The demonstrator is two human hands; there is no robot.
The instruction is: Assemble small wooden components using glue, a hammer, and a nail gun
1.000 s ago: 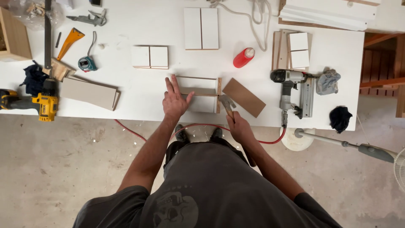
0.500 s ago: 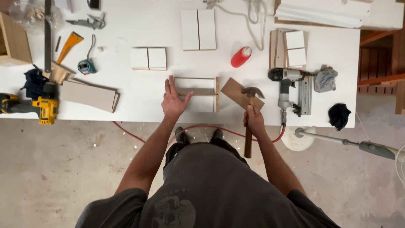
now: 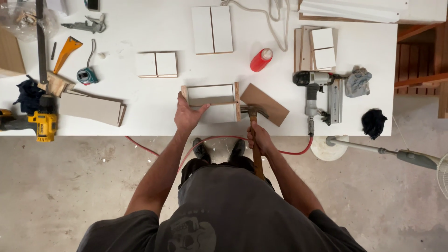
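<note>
A small open wooden box frame (image 3: 212,101) with white panels lies near the front edge of the white table (image 3: 140,107). My left hand (image 3: 187,113) presses flat against the frame's left end. My right hand (image 3: 259,138) grips the wooden handle of a claw hammer (image 3: 254,122), whose metal head rests beside the frame's right end. A brown wood panel (image 3: 266,103) lies just right of the hammer head.
A red glue bottle (image 3: 260,60), a nail gun (image 3: 317,93) with red hose (image 3: 289,151), white panel pairs (image 3: 157,64) (image 3: 212,29), grey boards (image 3: 91,107), a yellow drill (image 3: 39,123), a tape measure (image 3: 87,75) and rags (image 3: 374,122) lie on the table. A fan stand (image 3: 373,149) is right.
My right hand has brought the hammer from right of the frame in to its right end. My left hand stays against the frame's left side.
</note>
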